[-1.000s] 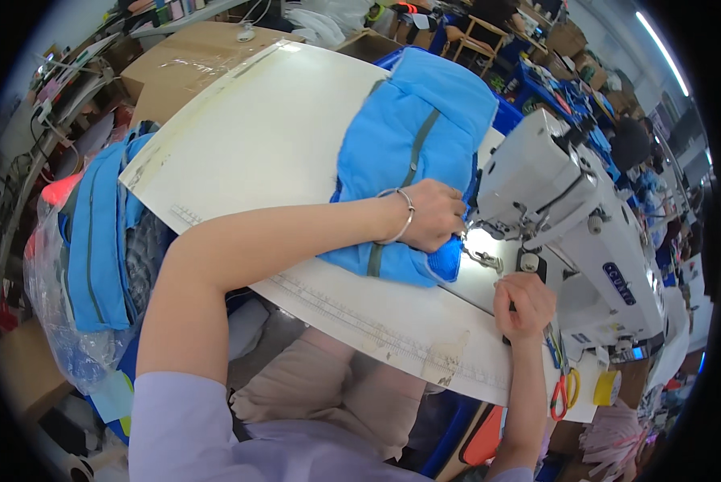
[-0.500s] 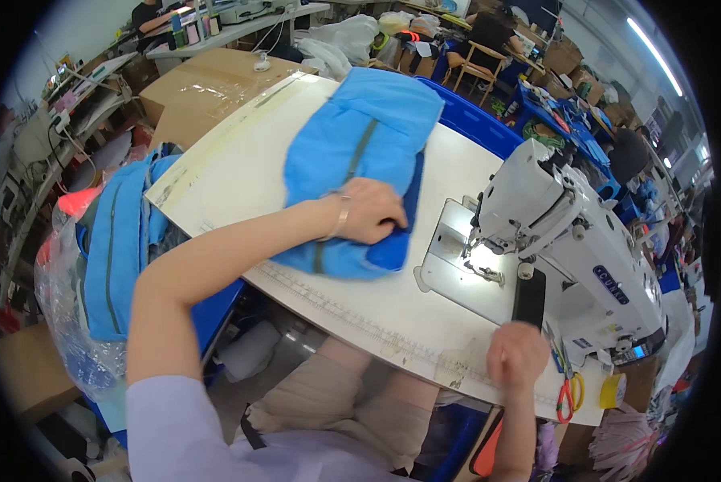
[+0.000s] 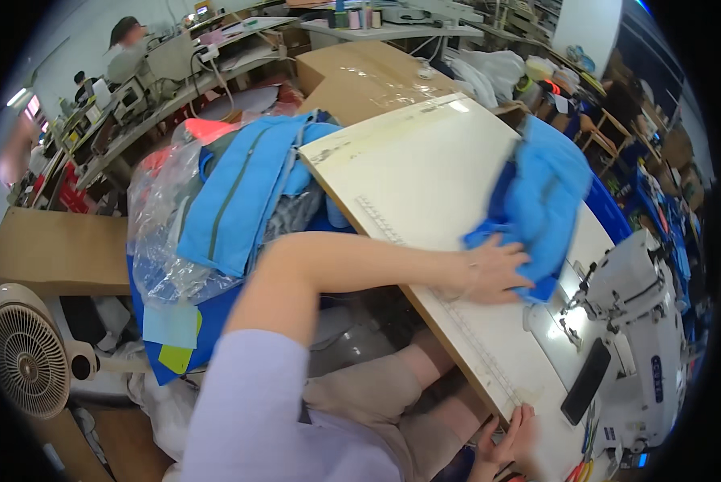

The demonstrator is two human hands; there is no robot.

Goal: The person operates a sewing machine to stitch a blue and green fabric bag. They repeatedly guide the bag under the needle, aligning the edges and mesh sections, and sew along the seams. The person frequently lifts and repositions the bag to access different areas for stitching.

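A light and dark blue fabric piece [image 3: 549,193], blurred by motion, lies on the white table top [image 3: 409,161]. My left hand [image 3: 493,273] is spread at its lower end, fingers apart and touching the cloth. My right hand [image 3: 509,438] is low at the table's near edge, fingers apart and resting against it, partly blurred. Right of the cloth stands a white sewing machine [image 3: 629,281] with its light on. A black phone [image 3: 587,377] lies beside it, above scissors [image 3: 587,462].
Similar blue pieces [image 3: 240,193] and plastic wrap lie left of the table, on blue material. Cardboard boxes [image 3: 55,241] sit behind and left. A fan [image 3: 25,349] stands lower left. A blue bin [image 3: 605,210] is behind the table. People [image 3: 124,56] sit at benches farther back.
The view has swung left, bringing the fan in. My left hand has shifted the cloth away from the needle and loosened its fingers. My right hand has dropped to the table edge.
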